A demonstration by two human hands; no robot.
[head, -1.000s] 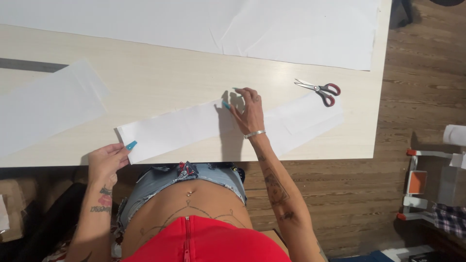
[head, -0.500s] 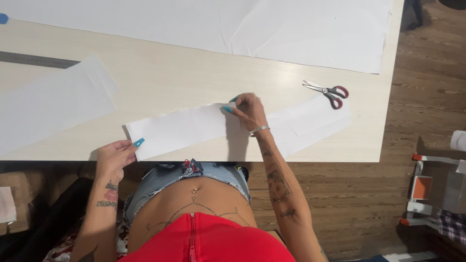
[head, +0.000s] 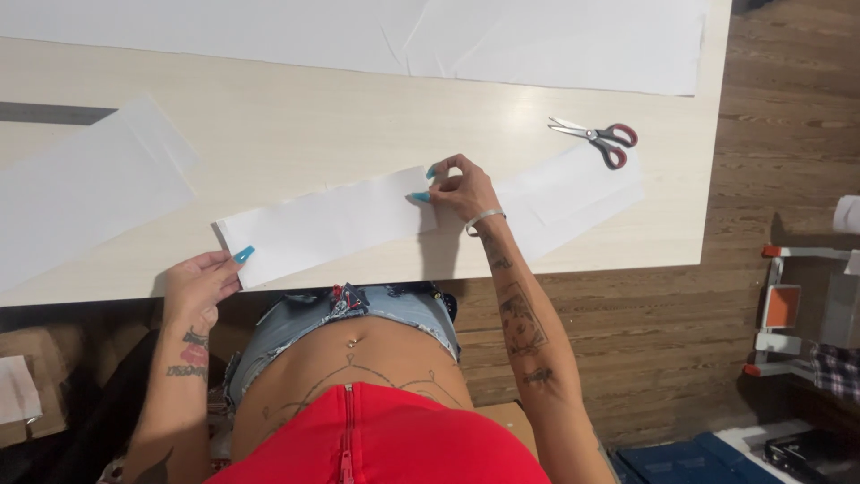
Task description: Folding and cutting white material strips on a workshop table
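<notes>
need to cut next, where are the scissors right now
In the head view the scissors lie on the table toward its right end, beyond the right hand, between the big white sheet and a smaller white piece.

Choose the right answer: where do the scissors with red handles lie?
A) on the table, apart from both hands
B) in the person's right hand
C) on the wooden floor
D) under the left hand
A: the scissors lie on the table, beyond the right hand, which pinches the white strip; the left hand holds its other end.
</notes>
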